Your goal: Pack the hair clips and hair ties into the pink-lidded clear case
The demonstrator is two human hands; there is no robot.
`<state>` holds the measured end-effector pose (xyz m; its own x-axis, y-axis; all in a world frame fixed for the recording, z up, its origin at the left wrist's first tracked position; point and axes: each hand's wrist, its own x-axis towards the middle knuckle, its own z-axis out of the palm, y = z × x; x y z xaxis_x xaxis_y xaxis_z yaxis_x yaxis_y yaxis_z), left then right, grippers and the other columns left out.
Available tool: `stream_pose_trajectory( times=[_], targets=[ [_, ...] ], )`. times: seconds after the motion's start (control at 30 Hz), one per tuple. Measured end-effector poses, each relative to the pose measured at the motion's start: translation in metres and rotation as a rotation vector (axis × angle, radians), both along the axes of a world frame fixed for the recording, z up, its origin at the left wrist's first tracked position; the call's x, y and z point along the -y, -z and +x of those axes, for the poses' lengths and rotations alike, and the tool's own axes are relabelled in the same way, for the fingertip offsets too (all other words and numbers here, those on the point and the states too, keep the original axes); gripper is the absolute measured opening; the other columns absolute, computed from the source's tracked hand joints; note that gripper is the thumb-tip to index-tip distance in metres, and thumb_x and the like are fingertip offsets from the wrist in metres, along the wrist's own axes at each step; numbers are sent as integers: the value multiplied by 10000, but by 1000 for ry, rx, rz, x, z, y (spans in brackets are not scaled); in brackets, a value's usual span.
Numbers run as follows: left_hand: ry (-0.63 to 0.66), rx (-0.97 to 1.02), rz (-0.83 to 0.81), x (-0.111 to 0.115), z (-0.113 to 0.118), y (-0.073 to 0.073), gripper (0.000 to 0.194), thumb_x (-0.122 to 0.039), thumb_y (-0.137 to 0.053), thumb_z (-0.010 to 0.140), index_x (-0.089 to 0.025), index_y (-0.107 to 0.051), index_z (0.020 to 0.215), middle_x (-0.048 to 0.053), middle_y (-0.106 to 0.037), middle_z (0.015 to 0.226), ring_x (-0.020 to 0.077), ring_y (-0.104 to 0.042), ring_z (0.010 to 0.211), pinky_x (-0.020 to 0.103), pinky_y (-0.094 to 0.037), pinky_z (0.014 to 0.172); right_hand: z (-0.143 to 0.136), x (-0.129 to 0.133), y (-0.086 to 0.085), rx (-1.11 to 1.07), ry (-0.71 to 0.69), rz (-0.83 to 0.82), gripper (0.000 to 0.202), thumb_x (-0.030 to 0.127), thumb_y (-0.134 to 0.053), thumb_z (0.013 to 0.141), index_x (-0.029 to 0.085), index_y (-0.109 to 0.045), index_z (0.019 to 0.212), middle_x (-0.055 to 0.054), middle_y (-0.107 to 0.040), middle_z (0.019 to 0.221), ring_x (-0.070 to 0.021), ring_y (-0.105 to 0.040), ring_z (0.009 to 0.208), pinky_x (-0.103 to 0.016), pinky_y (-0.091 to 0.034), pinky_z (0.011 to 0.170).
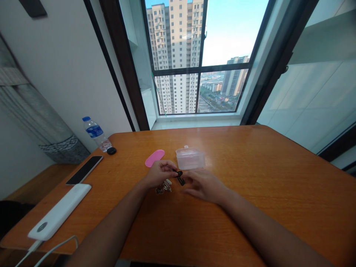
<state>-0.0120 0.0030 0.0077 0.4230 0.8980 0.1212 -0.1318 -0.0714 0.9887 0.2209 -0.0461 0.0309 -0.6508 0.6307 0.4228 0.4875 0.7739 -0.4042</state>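
Observation:
In the middle of the wooden table, my left hand pinches a small black piece, which looks like a clip but is too small to make out for certain. Just to its right is my right hand, with curved fingers, thumb and forefinger apart and the fingertips close beside the black piece. Whether they touch it I cannot tell. Below my left hand lies a little heap of metal rings or clasps. A clear plastic box stands just beyond the hands, beside a flat pink oval.
Along the left side are a water bottle with a blue cap, a round black object, a phone and a long white device with a white cable. Behind the table is a window.

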Motion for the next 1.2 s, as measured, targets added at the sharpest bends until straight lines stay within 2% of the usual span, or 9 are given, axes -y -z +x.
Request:
stream_pose_trajectory(
  times=[0.07, 0.17, 0.23, 0.37, 0.6, 0.83, 0.93, 1.07, 1.2],
  targets=[
    [27, -58, -7, 3, 2, 0, 314, -233, -873, 610, -107, -687, 830, 39, -705, 782, 130, -676, 709, 225, -539, 664, -1, -2, 4, 41, -38, 8, 390, 363, -675, 875, 257, -618, 1246, -45, -710, 986, -195, -649, 889, -311, -485, 801],
    [38, -117, 16, 5, 4, -1, 303, -226, -869, 613, -103, -697, 830, 38, -698, 781, 110, -654, 678, 208, -527, 639, -2, -5, 10, 58, -97, 2, 198, 309, -594, 937, 261, -713, 1087, -41, -723, 986, -183, -662, 898, -299, -490, 819],
    [32, -96, 42, 5, 4, -2, 294, -218, -869, 611, -104, -704, 825, 42, -697, 812, 116, -657, 721, 218, -536, 675, -1, -6, 11, 26, -98, -6, 192, 271, -560, 953, 246, -724, 1048, -44, -726, 1033, -181, -665, 937, -302, -494, 856],
    [23, -42, 69, 3, 1, -2, 290, -210, -877, 598, -106, -713, 814, 64, -710, 879, 152, -678, 824, 259, -555, 757, 0, -7, 8, -62, -66, 11, 243, 263, -619, 910, 228, -683, 1142, -65, -715, 1094, -204, -653, 989, -333, -510, 885],
    [161, -131, -94, 7, 2, -3, 523, -224, -844, 654, -132, -691, 1146, 122, -750, 1047, 180, -718, 884, 297, -559, 831, 3, -6, 5, -165, -85, 25, 191, 179, -552, 933, 236, -724, 994, -57, -715, 949, -179, -653, 889, -316, -521, 806],
    [212, -104, -135, 12, 3, -10, 399, -263, -829, 678, -118, -742, 1040, 88, -772, 881, 129, -688, 663, 230, -537, 642, -1, -1, -2, -407, -44, -198, 90, 204, -664, 869, 227, -732, 923, -61, -665, 1017, -177, -648, 941, -322, -523, 848],
    [159, -71, -117, 11, 2, -12, 382, -247, -857, 632, -111, -755, 974, 81, -772, 843, 140, -699, 678, 233, -551, 653, -3, 0, -2, -502, -53, -334, 49, 235, -687, 857, 211, -714, 890, -58, -705, 1013, -179, -665, 936, -327, -525, 854],
    [24, -45, -95, 8, 1, -9, 374, -260, -885, 580, -97, -754, 890, 83, -772, 800, 182, -729, 718, 275, -584, 705, -4, -4, 6, -649, 54, -504, 138, 310, -709, 843, 199, -717, 925, -60, -745, 958, -191, -690, 907, -340, -534, 847],
    [-28, -2, -189, 7, 2, -4, 468, -317, -892, 568, -90, -729, 944, 93, -767, 798, 233, -743, 679, 324, -607, 644, -6, -9, 13, -804, 159, -646, 331, 375, -764, 777, 178, -709, 1037, -43, -735, 819, -165, -685, 703, -294, -556, 667]
  ],
)
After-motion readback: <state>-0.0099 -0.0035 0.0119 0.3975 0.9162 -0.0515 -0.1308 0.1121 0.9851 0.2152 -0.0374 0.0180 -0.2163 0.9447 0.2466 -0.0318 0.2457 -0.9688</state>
